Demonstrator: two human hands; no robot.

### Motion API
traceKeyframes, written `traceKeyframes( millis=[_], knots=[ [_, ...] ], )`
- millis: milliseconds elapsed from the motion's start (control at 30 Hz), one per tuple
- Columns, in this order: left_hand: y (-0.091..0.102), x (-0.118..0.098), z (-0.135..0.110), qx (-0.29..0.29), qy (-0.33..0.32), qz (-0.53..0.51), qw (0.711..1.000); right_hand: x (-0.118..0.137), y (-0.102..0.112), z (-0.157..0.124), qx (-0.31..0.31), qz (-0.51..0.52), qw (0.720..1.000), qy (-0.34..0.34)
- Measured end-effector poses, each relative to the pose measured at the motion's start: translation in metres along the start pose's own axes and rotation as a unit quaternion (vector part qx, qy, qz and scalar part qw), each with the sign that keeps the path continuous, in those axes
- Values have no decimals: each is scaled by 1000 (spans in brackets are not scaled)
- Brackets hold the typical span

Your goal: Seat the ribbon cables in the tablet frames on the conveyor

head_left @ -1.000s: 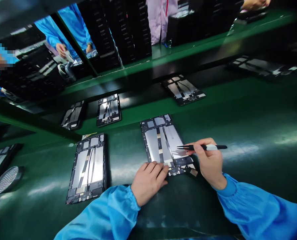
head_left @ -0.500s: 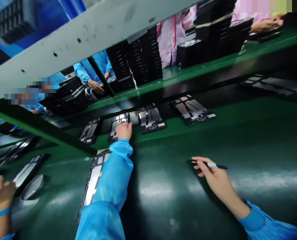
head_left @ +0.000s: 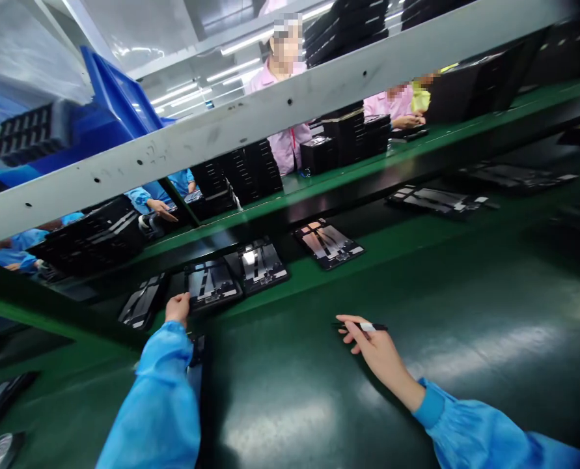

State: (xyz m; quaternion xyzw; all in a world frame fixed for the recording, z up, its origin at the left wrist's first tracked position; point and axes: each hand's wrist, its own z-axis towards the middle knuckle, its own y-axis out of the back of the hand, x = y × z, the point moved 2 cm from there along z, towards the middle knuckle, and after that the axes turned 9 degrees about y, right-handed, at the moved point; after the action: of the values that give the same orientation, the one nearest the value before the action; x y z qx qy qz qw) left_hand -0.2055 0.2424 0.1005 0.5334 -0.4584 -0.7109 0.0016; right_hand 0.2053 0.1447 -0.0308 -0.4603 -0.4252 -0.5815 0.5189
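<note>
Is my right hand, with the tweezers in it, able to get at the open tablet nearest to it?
Likely yes. Only bare green bench lies between the right hand and that tablet, nothing standing in the path. It holds tweezers, so its grip would be limited.

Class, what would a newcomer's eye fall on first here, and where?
The left hand reaches to the near edge of an opened tablet, one of a row on the green bench. The right hand, nearer, pinches a slim black tool. A grey beam slants across the top.
</note>
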Motion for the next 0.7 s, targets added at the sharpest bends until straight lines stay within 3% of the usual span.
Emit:
traceKeyframes(
  millis=[100,200,300,367,500,633,700],
  knots=[
    [16,9,-28,62,32,-46,997,4,-3,0,13,33,999,-14],
    [20,31,-76,159,51,-94,981,7,-6,0,19,43,999,-11],
    [-5,56,-139,288,93,-171,938,7,-5,3,12,29,1000,1],
    [-31,68,-177,335,110,-195,915,8,1,4,11,11,1000,8],
    [-65,73,-220,383,0,-158,910,17,24,-6,33,-36,999,20],
    [-53,79,-226,375,-106,-55,919,29,50,-31,116,-142,982,36],
    [-42,84,-235,380,-187,32,905,33,58,-45,182,-185,965,41]
  ],
)
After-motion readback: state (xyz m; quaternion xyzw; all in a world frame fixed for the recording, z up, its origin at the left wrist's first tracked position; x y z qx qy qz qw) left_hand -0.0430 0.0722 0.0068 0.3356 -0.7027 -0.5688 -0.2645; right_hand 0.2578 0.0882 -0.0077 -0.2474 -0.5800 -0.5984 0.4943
